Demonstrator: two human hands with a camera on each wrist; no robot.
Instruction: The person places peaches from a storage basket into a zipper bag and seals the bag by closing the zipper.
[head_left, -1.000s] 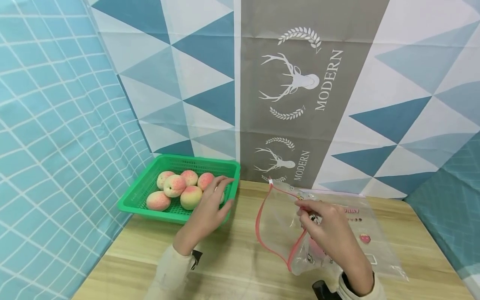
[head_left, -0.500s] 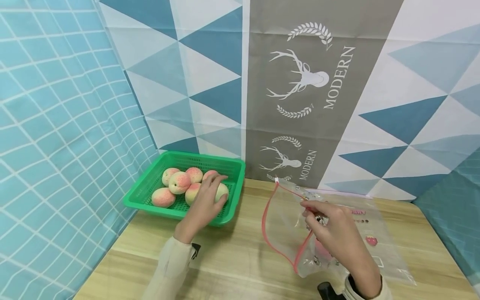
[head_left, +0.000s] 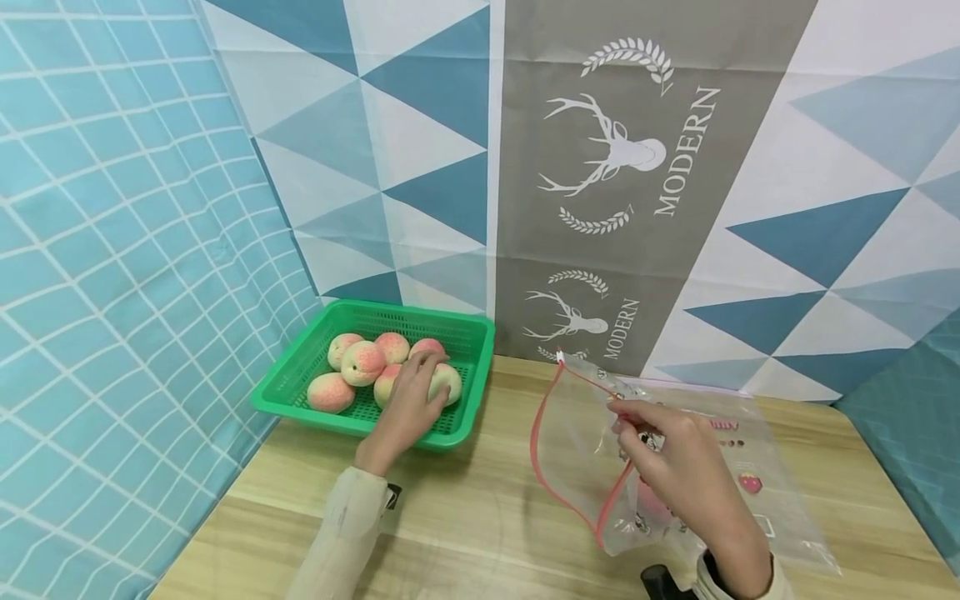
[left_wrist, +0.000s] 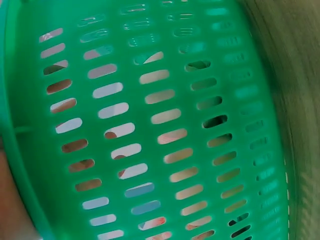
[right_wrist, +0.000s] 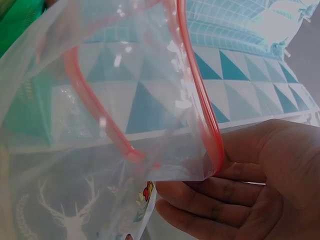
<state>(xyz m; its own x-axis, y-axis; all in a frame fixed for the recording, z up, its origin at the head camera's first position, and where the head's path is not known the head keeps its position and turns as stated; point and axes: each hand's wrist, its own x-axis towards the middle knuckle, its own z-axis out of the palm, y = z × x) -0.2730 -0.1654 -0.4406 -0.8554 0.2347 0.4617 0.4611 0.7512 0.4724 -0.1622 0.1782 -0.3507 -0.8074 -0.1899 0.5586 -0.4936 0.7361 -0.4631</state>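
Note:
Inside the green plastic basket (head_left: 480,379), my left hand (head_left: 408,410) grips the pale peach (head_left: 448,383) at the right end, thumb on the near side and fingers at the back. Several pink-and-yellow peaches (head_left: 331,392) lie beside it. My right hand (head_left: 690,471) pinches the mouth edge of a clear zip bag (head_left: 573,442), whose pink-rimmed mouth gapes toward the basket. In the right wrist view, fingers (right_wrist: 220,210) curl at the bag's corner by the pink zip (right_wrist: 197,85). The left wrist view shows mostly the basket's slotted wall (left_wrist: 150,115).
A flat clear bag with a strawberry print (head_left: 787,508) lies right of the gaping one. A white zip slider (head_left: 560,357) sits at the bag's far corner. Wood-look tabletop (head_left: 465,517) stretches between basket and bags. Patterned cloth (head_left: 420,167) stands behind, tiled cloth (head_left: 112,250) at left.
My left hand has lowered into the basket from above and its fingers have closed round the pale peach. The right hand keeps its pinch on the bag; the head view has shifted slightly.

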